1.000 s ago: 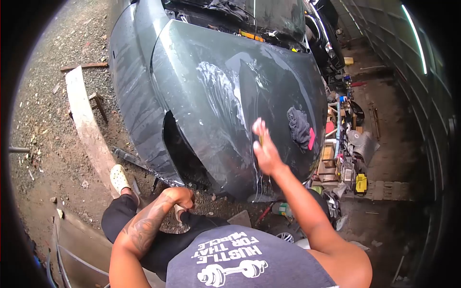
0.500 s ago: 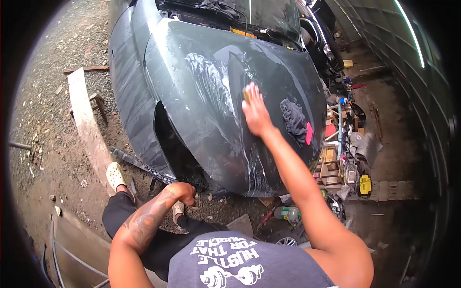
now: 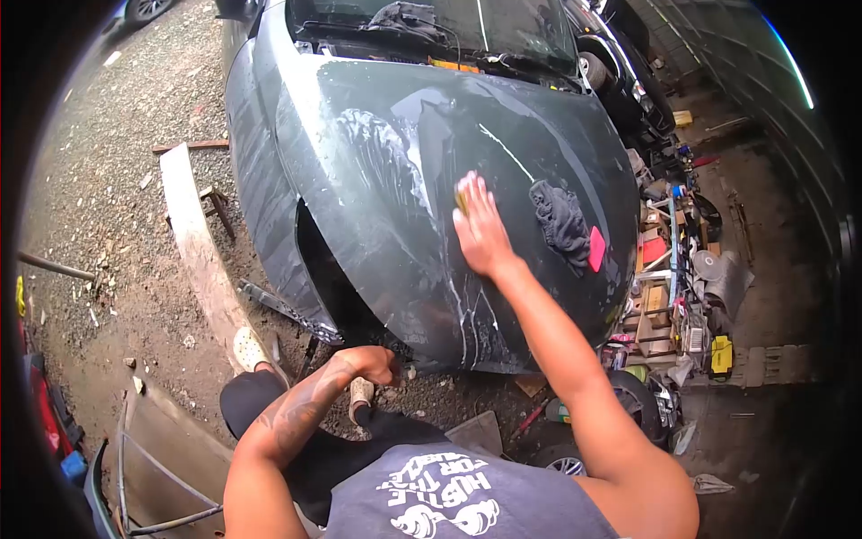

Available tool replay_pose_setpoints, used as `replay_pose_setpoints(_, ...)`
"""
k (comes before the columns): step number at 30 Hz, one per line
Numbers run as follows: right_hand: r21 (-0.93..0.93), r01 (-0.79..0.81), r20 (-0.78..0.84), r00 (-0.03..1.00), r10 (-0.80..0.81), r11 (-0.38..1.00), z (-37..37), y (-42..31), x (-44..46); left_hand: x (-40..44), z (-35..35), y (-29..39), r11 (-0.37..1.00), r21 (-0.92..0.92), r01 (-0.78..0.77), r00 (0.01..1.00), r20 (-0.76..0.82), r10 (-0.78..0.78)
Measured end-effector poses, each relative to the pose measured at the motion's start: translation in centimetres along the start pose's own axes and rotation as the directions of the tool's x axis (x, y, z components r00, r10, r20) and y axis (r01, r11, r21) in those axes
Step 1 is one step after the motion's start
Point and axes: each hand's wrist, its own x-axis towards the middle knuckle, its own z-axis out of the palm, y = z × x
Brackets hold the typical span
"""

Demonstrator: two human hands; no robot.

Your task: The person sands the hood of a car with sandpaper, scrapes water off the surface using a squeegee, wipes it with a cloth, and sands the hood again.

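Note:
My right hand (image 3: 482, 225) lies on the dark car hood (image 3: 377, 242), fingers pressed together over a small yellowish-brown pad (image 3: 461, 201) that shows at their left edge. Whitish suds (image 3: 382, 144) streak the hood to the left of this hand, and thin runs of liquid trail down toward its front edge. A bunched dark grey cloth (image 3: 561, 217) rests on the hood to the right, with a flat pink piece (image 3: 596, 249) against it. Near the front left of the hood, my left hand (image 3: 377, 366) is curled near my knee; what it holds, if anything, is hidden.
A long pale board (image 3: 193, 234) and gravel lie left of the car. Tools, wood pieces and a yellow box (image 3: 721, 355) clutter the ground at the right. A wheel (image 3: 566, 463) lies close by my body. A metal frame (image 3: 157, 467) stands at the lower left.
My right hand has moved up the hood from its front part, with the pad under it. A thin white streak now shows above the cloth. My left hand remains curled; the view has shifted.

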Motion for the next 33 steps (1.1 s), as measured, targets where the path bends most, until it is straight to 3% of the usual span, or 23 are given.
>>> replay_pose_setpoints(2, 0.103, -0.010, 0.045, 0.999, 0.006, 0.995, -0.3, -2.0, -6.6, 0.2, -0.1, 0.1, 0.999, -0.046, -0.016, 0.998, 0.054, 0.019)
replay_pose_setpoints(4, 0.139, -0.084, 0.091, 0.993, 0.072, 0.987, -0.7, -3.3, -10.5, 0.7, 0.6, -0.8, 0.930, 0.367, 0.002, 0.992, 0.119, -0.049)
replay_pose_setpoints(6, 0.029, -0.015, 0.060, 0.998, 0.013, 0.999, -0.6, -1.7, -6.6, 3.6, 2.7, -3.5, 0.904, 0.412, 0.112, 0.982, 0.091, -0.164)
replay_pose_setpoints(7, -0.044, 0.023, 0.050, 0.999, -0.021, 0.999, -0.7, -0.6, -3.1, 3.9, 2.3, -2.9, 0.906, 0.410, 0.104, 0.984, 0.088, -0.152)
replay_pose_setpoints(10, -0.090, -0.004, 0.045, 0.999, 0.008, 0.996, -0.1, 1.6, 4.9, 4.7, 1.6, -0.3, 0.942, 0.323, -0.092, 0.994, 0.084, 0.068)
replay_pose_setpoints(12, 0.013, 0.031, 0.060, 0.998, -0.032, 0.999, -0.8, -0.1, 1.2, 4.9, 2.4, -1.1, 0.962, 0.264, -0.066, 0.993, 0.109, 0.038)
replay_pose_setpoints(16, 0.229, -0.081, 0.134, 0.990, 0.051, 0.970, -1.1, -3.5, -11.6, -0.7, 2.2, -0.3, 0.940, 0.340, 0.041, 0.997, 0.044, -0.060)
replay_pose_setpoints(19, 0.120, 0.009, 0.109, 0.994, -0.022, 0.993, -1.2, -1.6, -5.3, 0.7, 3.7, -2.7, 0.941, 0.337, -0.001, 0.999, 0.044, -0.015)
replay_pose_setpoints(21, 0.021, 0.063, 0.050, 0.997, -0.064, 0.998, -0.5, 0.5, 2.0, 2.6, 4.1, -2.1, 0.937, 0.343, -0.065, 0.978, 0.207, -0.008)
replay_pose_setpoints(22, -0.028, 0.061, 0.061, 0.996, -0.059, 0.998, -0.3, 1.3, 4.3, 4.0, 5.0, -2.9, 0.952, 0.300, -0.057, 0.990, 0.139, 0.015)
replay_pose_setpoints(24, 0.023, 0.073, 0.079, 0.994, -0.075, 0.997, -0.8, 0.9, 3.2, 1.5, 2.9, 0.4, 0.963, 0.269, -0.013, 0.999, 0.051, 0.000)
replay_pose_setpoints(27, 0.226, -0.014, 0.166, 0.986, -0.025, 0.974, -1.8, -2.0, -6.2, 1.5, 3.5, -0.6, 0.965, 0.262, -0.018, 1.000, -0.006, 0.020)
replay_pose_setpoints(28, 0.154, -0.046, 0.159, 0.987, 0.021, 0.987, -1.1, -2.6, -8.3, 1.2, 3.2, -0.2, 0.966, 0.256, -0.020, 1.000, -0.012, 0.023)
replay_pose_setpoints(31, 0.002, 0.036, 0.066, 0.997, -0.036, 0.999, -0.3, -1.6, -4.4, -0.2, 3.0, 1.2, 0.922, 0.376, 0.089, 0.988, 0.081, -0.128)
replay_pose_setpoints(33, -0.024, 0.063, 0.071, 0.996, -0.061, 0.998, -0.6, 0.3, 1.9, 0.9, 3.2, 0.5, 0.944, 0.327, 0.035, 0.996, 0.063, -0.059)
